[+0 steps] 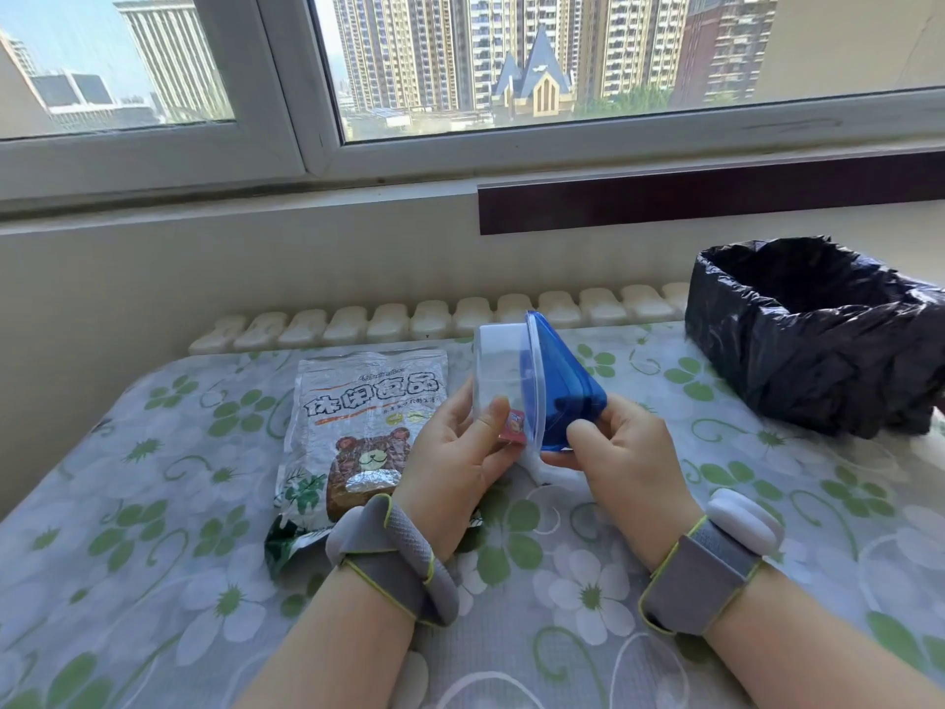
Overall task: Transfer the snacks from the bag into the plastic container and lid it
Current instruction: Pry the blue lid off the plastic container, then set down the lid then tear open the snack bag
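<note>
A clear plastic container (498, 365) is held tipped on its side above the table, its mouth facing right. My left hand (455, 452) grips its near wall, beside a small red label (514, 427). A blue lid (560, 381) leans against the container's mouth, parted from the rim at its lower edge. My right hand (621, 452) pinches the lid's lower corner. The silver snack bag (353, 432), printed with a brown bear, lies flat on the table to the left, partly under my left wrist. Whether the bag is sealed I cannot tell.
The table wears a cloth with green and white flowers (153, 529). A bin lined with a black bag (818, 330) stands at the back right. A white radiator (434, 319) runs along the table's far edge, under the window sill.
</note>
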Tool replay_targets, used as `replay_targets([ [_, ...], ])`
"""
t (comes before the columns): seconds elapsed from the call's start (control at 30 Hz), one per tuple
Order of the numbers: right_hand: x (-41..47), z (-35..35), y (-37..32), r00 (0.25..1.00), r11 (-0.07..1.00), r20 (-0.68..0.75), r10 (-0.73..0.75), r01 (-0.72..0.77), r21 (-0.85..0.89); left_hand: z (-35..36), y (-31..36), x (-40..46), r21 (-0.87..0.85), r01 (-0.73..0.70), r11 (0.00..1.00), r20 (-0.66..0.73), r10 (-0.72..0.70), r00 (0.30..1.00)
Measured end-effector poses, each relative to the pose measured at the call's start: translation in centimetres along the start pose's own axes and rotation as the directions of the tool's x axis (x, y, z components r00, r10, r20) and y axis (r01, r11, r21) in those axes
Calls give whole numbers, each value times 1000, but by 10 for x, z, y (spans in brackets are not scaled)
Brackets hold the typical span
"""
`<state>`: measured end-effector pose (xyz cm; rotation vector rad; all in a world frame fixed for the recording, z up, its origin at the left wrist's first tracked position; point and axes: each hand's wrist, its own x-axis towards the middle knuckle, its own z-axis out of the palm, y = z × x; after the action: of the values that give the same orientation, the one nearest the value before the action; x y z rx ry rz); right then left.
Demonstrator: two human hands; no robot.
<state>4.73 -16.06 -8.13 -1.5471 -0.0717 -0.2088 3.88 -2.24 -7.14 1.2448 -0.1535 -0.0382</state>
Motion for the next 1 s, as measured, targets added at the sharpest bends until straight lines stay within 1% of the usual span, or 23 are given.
replay_targets([
  [0.13,0,0,-1,998,999,-55,27,-25,20,0,1,0,-26,4,1000,15,-4,1000],
  [0.3,1,-2,-5,993,997,-92,72,-68,45,1,0,1,-70,28,997,2,-28,1000],
  [0.57,7,-10,-8,978,991,-167,127,-119,61,-2,4,6,-257,94,962,-83,-119,989],
  [0.67,9,-10,-7,970,982,-176,166,-145,124,-1,4,7,-313,99,944,-114,-141,983],
  [0.73,11,-12,-6,962,968,-186,201,-166,186,-2,4,7,-319,101,942,-129,-149,980],
  [0.87,15,-14,-4,952,942,-195,235,-174,288,-2,3,7,-273,103,957,-141,-146,979],
  [1.0,14,-12,-5,965,948,-145,217,-173,267,-3,3,6,-265,128,956,-146,-171,974],
])
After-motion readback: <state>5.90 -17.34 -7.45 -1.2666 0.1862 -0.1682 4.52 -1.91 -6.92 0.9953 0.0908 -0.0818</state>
